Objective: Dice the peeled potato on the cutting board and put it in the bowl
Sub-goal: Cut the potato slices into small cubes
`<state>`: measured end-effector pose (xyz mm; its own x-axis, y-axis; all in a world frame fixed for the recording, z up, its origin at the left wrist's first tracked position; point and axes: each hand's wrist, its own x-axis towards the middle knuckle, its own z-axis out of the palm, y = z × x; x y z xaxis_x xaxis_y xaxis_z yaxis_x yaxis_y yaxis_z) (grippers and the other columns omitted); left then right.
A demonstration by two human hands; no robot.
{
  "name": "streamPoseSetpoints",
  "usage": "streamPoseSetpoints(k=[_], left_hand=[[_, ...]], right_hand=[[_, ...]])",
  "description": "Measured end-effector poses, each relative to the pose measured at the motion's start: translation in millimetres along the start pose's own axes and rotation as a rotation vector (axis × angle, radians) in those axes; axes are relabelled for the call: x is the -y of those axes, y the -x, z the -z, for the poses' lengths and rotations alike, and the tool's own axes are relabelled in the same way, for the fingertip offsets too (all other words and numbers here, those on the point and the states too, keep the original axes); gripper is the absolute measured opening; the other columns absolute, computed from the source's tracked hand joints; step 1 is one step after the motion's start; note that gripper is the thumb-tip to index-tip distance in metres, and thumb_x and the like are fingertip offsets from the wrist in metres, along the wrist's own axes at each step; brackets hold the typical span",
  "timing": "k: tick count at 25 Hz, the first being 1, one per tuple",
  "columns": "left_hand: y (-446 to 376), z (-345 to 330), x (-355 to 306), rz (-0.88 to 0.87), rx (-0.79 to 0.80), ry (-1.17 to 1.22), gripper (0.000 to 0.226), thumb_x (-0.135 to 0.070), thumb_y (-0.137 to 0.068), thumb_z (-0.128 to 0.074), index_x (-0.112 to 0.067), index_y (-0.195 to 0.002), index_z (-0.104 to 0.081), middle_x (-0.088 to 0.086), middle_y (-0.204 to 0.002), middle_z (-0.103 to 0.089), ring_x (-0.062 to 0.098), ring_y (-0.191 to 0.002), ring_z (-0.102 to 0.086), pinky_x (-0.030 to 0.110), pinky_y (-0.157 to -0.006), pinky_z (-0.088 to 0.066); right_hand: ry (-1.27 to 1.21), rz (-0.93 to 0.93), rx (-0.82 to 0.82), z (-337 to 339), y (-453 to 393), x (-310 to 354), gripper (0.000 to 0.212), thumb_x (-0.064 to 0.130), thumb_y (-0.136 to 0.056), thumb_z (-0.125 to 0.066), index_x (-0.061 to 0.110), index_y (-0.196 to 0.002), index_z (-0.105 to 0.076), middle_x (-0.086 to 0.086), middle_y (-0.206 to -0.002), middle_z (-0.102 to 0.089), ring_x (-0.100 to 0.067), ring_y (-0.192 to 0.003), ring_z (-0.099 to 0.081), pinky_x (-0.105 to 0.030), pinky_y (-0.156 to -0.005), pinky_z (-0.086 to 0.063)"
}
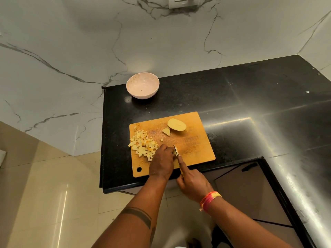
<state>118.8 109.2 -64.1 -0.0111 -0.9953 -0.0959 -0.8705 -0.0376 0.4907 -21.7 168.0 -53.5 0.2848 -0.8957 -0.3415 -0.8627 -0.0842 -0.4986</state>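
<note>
Fingers of the left hand (162, 162) press a potato piece (174, 153) on the cutting board (197, 147) while right-hand fingers (182, 164) grip the knife (176, 150).

Home kitchen, black granite countertop (232, 97) in an L, marble-veined wall (71, 42) with socket plate (183, 1) at twelve o'clock, wooden cutting board (193, 140), cabinet door (250, 190) at four o'clock, tiled floor (44, 194).

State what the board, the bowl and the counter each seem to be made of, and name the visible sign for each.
Board: probably wood or bamboo, matt; warm orange-brown tone, with scuffs and knife marks.
Bowl: pale pink with faint speckles, smooth; could be plastic, melamine or ceramic, the look leaves it open.
Counter: likely polished black granite or similar stone; fine speckle and bright glare streaks.
</note>
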Motion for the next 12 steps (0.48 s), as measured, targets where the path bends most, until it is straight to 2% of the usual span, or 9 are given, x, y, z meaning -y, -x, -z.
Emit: streamPoseSetpoints(k=[6, 9, 12], left_hand=[[0.7, -1.5, -1.2, 0.023, -0.012, 0.021, 0.03, -0.022, -0.098, -0.063, -0.015, -0.126, -0.066, 0.0, -0.118, -0.057, 0.019, -0.108, -0.058, 0.03, -0.085, -0.051], [2.1, -1.9, -1.0, 0.059, -0.036, 0.077, 0.026, -0.019, -0.098, -0.062, -0.015, -0.123, -0.068, 0.0, -0.116, -0.06, 0.019, -0.106, -0.059, 0.029, -0.081, -0.05], [3.3, -0.4, -1.8, 0.099, -0.065, 0.102, 0.022, -0.016, -0.098, -0.061, -0.015, -0.118, -0.07, -0.001, -0.114, -0.062, 0.018, -0.102, -0.06, 0.023, -0.075, -0.042]], right_hand=[[-0.037, 0.009, 0.042, -10.0, 45.7, -14.6, 0.083, 0.03, -0.097, -0.039, 0.035, -0.158, 0.017, 0.001, -0.067, -0.061, -0.014, -0.053, -0.053, -0.038, -0.053, -0.047], [-0.049, 0.027, 0.019, -8.5, 50.1, -17.3, 0.083, 0.031, -0.097, -0.039, 0.037, -0.155, 0.019, 0.002, -0.068, -0.06, -0.017, -0.056, -0.057, -0.038, -0.054, -0.048], [-0.052, 0.028, -0.012, -2.3, 41.0, -12.2, 0.083, 0.03, -0.096, -0.041, 0.039, -0.156, 0.017, 0.003, -0.065, -0.056, -0.015, -0.053, -0.052, -0.036, -0.052, -0.042]])
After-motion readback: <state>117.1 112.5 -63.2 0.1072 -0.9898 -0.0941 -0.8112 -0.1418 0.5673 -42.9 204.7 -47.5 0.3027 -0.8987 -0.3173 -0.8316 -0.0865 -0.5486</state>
